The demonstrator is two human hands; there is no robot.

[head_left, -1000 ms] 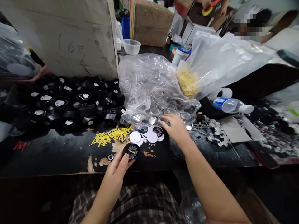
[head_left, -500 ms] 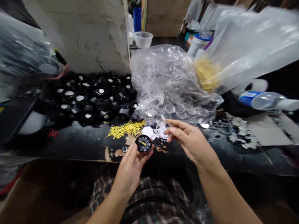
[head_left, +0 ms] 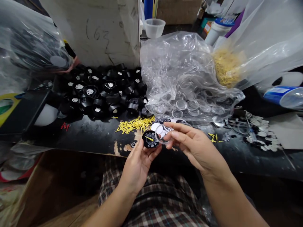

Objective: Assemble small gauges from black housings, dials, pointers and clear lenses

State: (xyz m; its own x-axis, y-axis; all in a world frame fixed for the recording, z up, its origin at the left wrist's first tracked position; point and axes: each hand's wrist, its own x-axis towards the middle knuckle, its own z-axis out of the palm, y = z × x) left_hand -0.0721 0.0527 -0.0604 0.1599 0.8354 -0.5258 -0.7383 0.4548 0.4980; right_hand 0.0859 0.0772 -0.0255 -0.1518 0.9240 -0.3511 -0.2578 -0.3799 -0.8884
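Note:
My left hand (head_left: 137, 160) is closed around a small round dial gauge (head_left: 149, 139) with a black face, white numerals and a yellow pointer, its face turned up. Between the thumb and fingers of my right hand (head_left: 189, 143) is a clear round lens cover (head_left: 163, 135), held tilted at the gauge's right edge; whether the two touch I cannot tell. Behind the gauge lies a heap of yellow pointers (head_left: 136, 124). White and black dial discs (head_left: 174, 120) lie beyond the lens cover, partly hidden by it and my fingers.
Black round housings (head_left: 111, 91) crowd the back left. A plastic bag (head_left: 175, 60) of clear covers stands behind my hands, beside a bag of yellow pointers (head_left: 227, 67). White flat pieces (head_left: 262, 132) lie right; red pointers (head_left: 64, 126) lie left. The table's front edge runs close to me.
My right hand has brought the clear lens cover left, close to the gauge in my left hand. The camera view has shifted, so the bench appears further right and higher.

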